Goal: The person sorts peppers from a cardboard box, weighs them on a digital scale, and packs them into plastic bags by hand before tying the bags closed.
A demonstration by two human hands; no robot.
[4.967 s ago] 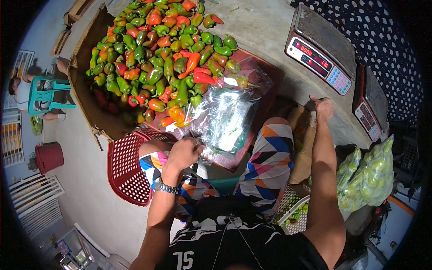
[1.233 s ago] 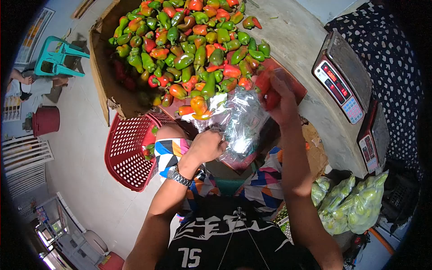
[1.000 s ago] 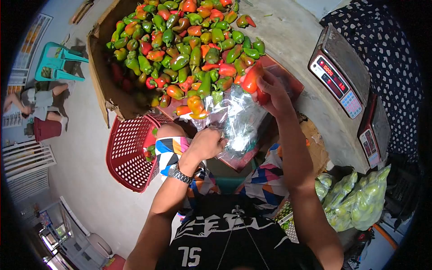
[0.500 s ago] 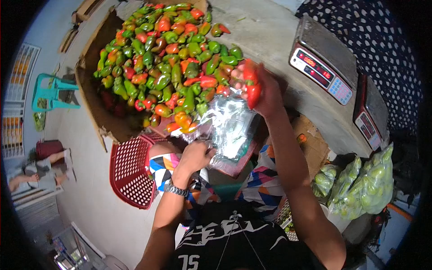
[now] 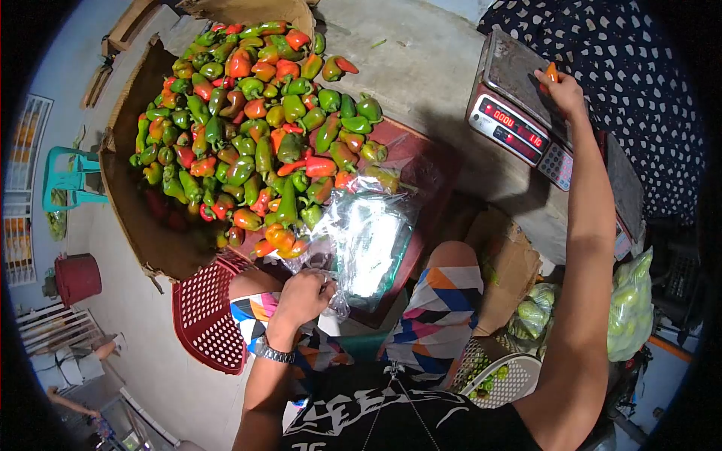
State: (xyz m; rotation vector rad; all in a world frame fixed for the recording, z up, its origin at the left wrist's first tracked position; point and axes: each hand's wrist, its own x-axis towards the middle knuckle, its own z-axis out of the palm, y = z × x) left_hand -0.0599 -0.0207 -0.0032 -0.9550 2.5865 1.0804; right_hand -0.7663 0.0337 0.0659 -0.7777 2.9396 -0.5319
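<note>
The grey bench [image 5: 421,56] ran from the top of the view down the right side. A torn cardboard box [image 5: 128,203] stood open at the left, with a pile of peppers [image 5: 241,146], green, red and mixed in colour, inside it and spreading out past its open side. Patterned cloth [image 5: 602,34], dark with pale marks, hung at the upper right. A dark red board [image 5: 429,177] bore the near part of the pile, its near end lying between the person's knees.

A weighing scale [image 5: 500,124] stood on the bench, its red digits lit; a second scale [image 5: 626,184] was just beside it, partly hidden by the right forearm. A red basket [image 5: 207,319] with perforated walls was found beside the left knee. A pale basket [image 5: 519,387] near the right thigh contained small green produce [image 5: 489,379]. Bags of green produce [image 5: 630,312] stood on both sides of the right arm. Clear plastic bags [image 5: 372,240] lay on the board, reflecting strong light.

The left hand [image 5: 306,297] was at the near left edge of the plastic, fingers curled and grasping a gathered part of it. The right hand [image 5: 564,94] was extended to the far side of the weighing scale, fingers closed around an orange-red pepper [image 5: 552,73], its tip showing above them. Whether the pepper touched the scale's pan could not be determined. A metal wristwatch [image 5: 274,351] was worn on the left wrist.
</note>
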